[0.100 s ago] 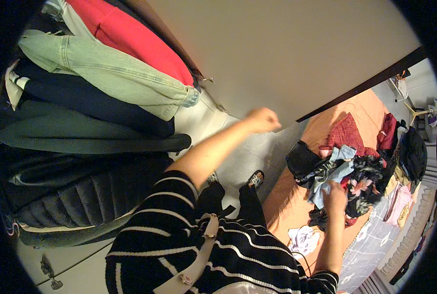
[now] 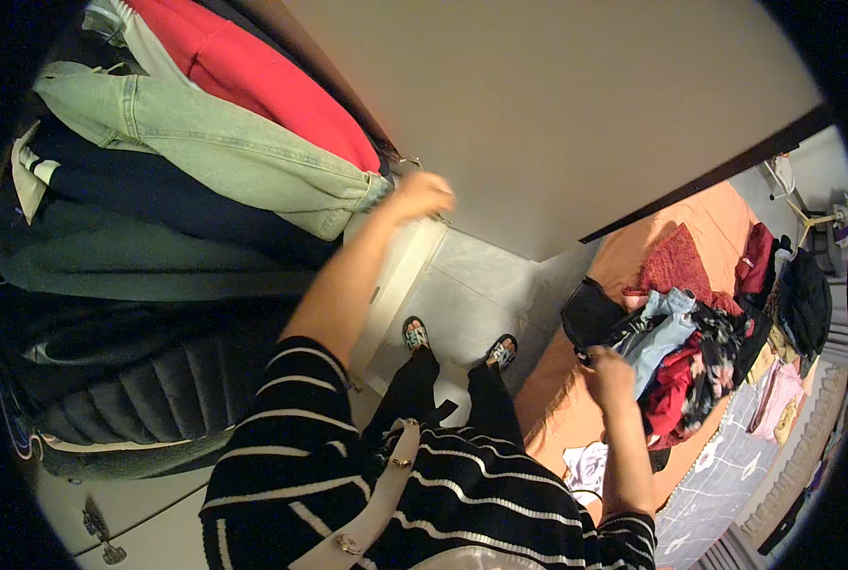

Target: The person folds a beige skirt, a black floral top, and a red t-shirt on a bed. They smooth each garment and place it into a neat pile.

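My left hand [image 2: 424, 197] has its fingers curled in and nothing visible in them. It is in front of the cuff of a pale green denim jacket [image 2: 243, 142], close to the edge of a large plain door [image 2: 557, 104]. At the right, my right hand [image 2: 611, 375] is over the near side of a heap of clothes on the bed. Its fingers are curled together, and what they hold, if anything, is hidden. Beside it in the heap lie a light blue denim piece [image 2: 661, 332], a red cloth [image 2: 671, 389] and a black floral garment [image 2: 718, 361].
Hanging at the left are a red garment [image 2: 253, 76], dark coats and a black quilted jacket [image 2: 148, 389]. The bed [image 2: 557, 408] has an orange sheet and a grey patterned cloth [image 2: 714, 475]. A white printed cloth [image 2: 587, 470] lies near my right forearm. Grey tiles [image 2: 471, 285] are underfoot.
My left hand has swung left and up, toward the hanging jacket's cuff. My right hand has shifted left across the heap, and more of the red cloth shows.
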`<state>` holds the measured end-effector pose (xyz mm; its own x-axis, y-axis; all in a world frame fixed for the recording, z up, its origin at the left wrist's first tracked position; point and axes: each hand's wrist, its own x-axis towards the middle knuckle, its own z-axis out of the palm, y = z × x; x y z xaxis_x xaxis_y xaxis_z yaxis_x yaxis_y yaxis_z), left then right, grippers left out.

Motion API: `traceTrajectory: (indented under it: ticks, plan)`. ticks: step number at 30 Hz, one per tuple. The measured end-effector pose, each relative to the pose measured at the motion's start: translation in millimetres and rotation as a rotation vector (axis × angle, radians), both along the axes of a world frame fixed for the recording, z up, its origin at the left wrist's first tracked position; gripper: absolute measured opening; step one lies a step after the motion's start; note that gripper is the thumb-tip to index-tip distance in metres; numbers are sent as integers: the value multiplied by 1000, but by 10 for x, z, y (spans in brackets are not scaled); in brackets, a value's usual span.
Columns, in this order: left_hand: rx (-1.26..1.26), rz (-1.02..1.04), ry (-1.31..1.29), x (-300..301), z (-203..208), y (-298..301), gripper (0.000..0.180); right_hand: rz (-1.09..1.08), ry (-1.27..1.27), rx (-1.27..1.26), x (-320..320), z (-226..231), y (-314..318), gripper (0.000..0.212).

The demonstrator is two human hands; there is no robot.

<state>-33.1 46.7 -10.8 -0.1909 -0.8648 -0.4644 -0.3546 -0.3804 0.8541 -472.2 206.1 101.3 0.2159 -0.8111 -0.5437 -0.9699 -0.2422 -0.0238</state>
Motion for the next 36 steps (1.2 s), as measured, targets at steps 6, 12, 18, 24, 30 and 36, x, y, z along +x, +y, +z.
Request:
traceTrajectory:
  ticks: [6, 12, 18, 24, 30, 36]
  plan:
    - [-108, 840, 440, 2539, 532, -3, 75, 416, -77, 213, 1820, -737, -648, 34]
    - [-363, 1049, 158, 4187, 961, 413, 100, 534, -423, 306, 3705, -1232, -1339, 41]
    - [-290, 997, -87, 5118, 952, 853, 91, 492, -805, 271, 5767, -1723, -2062, 52]
    - [-303, 948, -52, 5633, 1122, 773, 83, 303, -1272, 113, 7455, -2288, -2290, 67]
    - [-287, 809, -90, 5733, 990, 721, 95, 142, -972, 171, 8181, -2528, -2622, 101]
    - [-286, 805, -129, 5644, 1028, 620, 90, -89, -707, 160, 8552, -3028, -2566, 85]
